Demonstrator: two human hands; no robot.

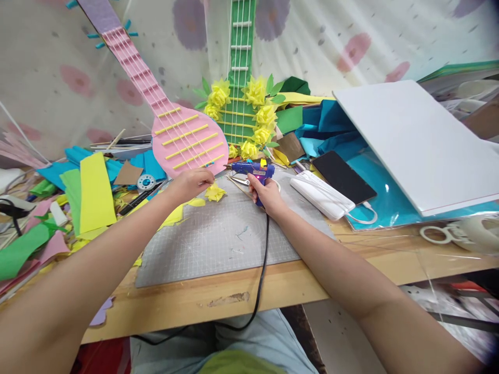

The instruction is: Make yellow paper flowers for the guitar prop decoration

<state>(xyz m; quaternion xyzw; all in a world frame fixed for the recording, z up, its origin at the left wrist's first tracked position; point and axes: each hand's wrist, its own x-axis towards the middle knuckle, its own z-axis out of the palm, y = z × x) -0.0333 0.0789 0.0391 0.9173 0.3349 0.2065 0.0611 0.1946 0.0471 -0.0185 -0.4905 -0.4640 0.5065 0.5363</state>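
Observation:
My right hand (265, 195) is wrapped round a blue hot glue gun (249, 167), whose nozzle points left to the rim of a pink paper lute (191, 137). The lute has yellow strips and white strings and leans against the backdrop. At its lower edge my left hand (195, 184) is closed in a pinch; what it holds, if anything, is hidden. A tiny blue bit shows just above those fingers. Below them a yellow paper flower (215, 192) lies on the grey cutting mat (230, 244). Scissors (238, 181) lie partly behind the glue gun.
Behind stands a green paper instrument (240, 78) trimmed with yellow flowers. Coloured paper scraps (97, 192) crowd the left side. On the right are a white power bank (322, 195), a black phone (343, 176) and a white board (421, 145). The gun's black cord (265, 259) hangs over the table edge.

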